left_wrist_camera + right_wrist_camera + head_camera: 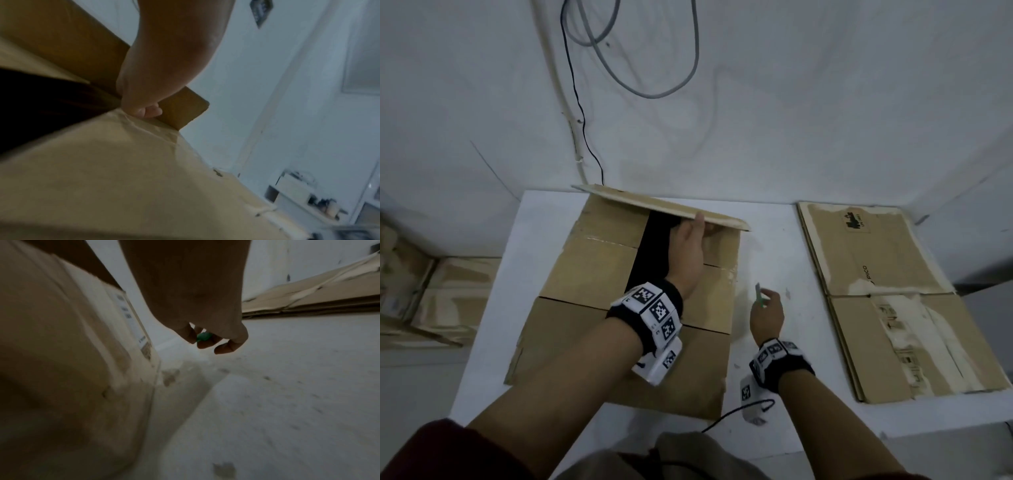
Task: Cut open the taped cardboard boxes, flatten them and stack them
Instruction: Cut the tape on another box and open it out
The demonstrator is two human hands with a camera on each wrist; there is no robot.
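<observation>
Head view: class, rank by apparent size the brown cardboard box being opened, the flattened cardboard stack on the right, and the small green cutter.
1. Brown cardboard box, though it sits nearer the camera.
2. Flattened cardboard stack, not far behind.
3. Small green cutter, in the right hand.

1 open box (592,274), 1 flattened stack (887,294), 1 cutter (758,293), 2 hands (688,253).

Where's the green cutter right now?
In the head view, the green cutter is pinched in the right hand, above the white table, between the open box and the flattened stack at right.
</observation>
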